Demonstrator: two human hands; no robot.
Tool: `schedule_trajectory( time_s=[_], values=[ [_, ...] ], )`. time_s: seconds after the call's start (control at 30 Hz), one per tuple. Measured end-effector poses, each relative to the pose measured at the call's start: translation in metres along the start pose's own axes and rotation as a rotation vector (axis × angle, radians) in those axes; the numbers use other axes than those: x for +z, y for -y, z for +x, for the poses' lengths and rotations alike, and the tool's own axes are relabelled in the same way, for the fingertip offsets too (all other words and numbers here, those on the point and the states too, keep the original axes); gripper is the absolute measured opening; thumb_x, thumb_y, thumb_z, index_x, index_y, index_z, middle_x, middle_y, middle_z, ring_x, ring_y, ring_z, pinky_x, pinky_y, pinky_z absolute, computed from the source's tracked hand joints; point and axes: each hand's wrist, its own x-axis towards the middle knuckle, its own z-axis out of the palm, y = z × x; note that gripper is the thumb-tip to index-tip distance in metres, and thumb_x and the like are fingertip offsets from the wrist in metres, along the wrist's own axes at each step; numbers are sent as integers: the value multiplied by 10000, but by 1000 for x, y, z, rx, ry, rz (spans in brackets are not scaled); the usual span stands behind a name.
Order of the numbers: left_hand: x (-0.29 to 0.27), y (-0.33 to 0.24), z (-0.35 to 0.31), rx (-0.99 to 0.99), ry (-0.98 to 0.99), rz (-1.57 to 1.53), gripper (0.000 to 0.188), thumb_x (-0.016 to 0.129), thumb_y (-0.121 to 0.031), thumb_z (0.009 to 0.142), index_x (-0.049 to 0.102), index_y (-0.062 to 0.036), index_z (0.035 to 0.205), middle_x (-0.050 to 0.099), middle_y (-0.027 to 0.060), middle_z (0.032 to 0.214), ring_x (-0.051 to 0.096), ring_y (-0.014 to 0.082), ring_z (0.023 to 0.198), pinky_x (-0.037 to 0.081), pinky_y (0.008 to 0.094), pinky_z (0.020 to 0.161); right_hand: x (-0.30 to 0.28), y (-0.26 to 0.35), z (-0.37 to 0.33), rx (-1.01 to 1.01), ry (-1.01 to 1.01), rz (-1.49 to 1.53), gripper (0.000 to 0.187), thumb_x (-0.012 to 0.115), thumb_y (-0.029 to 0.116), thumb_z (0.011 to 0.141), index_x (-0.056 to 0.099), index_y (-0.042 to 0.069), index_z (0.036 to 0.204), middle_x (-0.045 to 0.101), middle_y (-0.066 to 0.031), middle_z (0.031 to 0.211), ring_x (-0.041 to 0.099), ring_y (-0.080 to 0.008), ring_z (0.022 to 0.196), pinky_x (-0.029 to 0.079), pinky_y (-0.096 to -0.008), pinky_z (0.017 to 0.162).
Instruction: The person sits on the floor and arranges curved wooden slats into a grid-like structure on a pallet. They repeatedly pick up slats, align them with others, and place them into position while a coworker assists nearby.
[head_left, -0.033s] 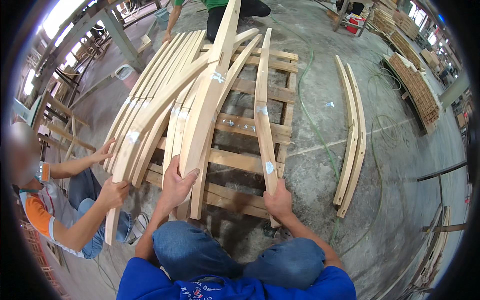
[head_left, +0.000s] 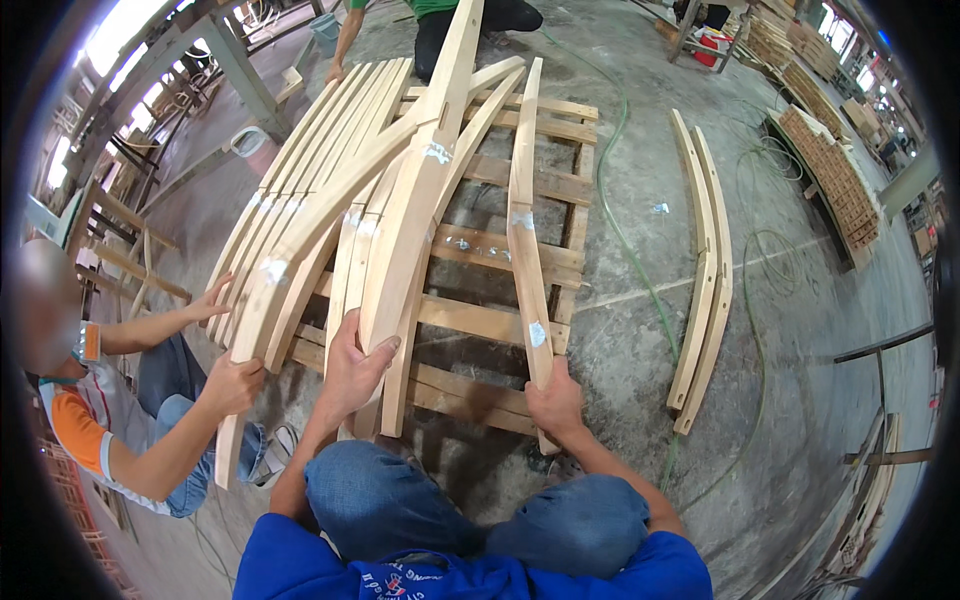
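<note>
My left hand is closed around the near end of a wide, pale curved wooden piece, its far end raised above the others. My right hand grips the near end of a slimmer curved wooden piece marked with pale blue patches. Both pieces extend away from me over a slatted wooden pallet. At left, a co-worker's hand holds another curved wooden piece that slants across beneath mine. More curved pieces lie side by side on the pallet's left part.
Two curved wooden pieces lie on the concrete floor to the right, beyond a green hose. A second person in green is at the far end. Stacked wood stands far right; a bucket is at left.
The co-worker's slanted wooden piece and the hand on it have shifted slightly to the right. My hands hold nearly the same position.
</note>
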Motion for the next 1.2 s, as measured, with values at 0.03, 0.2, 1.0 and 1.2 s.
schedule_trajectory(
  time_s=[0.03,0.2,1.0,1.2],
  values=[
    [-1,1,-1,-4,0,10,386,691,-64,914,546,22,1261,649,58,979,592,93,755,496,267,666,5,1,-1,4,11,-2,404,690,223,855,445,34,1115,677,-337,955,647,-559,933,504,-626,820],
    [2,-10,2,25,10,84,392,712,-95,911,555,45,1241,660,94,999,617,130,834,512,297,734,27,4,-9,14,28,-25,410,682,240,855,434,38,1112,667,-320,937,652,-545,900,500,-632,810],
    [8,-37,2,109,84,10,408,687,-113,953,558,28,1314,679,100,1161,634,130,990,526,292,857,-20,-7,38,-43,418,-49,441,729,487,865,739,117,1104,746,-185,920,726,-362,928,567,-445,828],
    [21,-75,19,120,117,27,412,692,-159,974,543,11,1319,664,58,1060,609,99,886,502,262,772,-182,-187,82,411,-645,-637,644,699,313,940,469,-66,1407,635,-295,1272,662,-427,1122,524,-514,962]
  ],
)
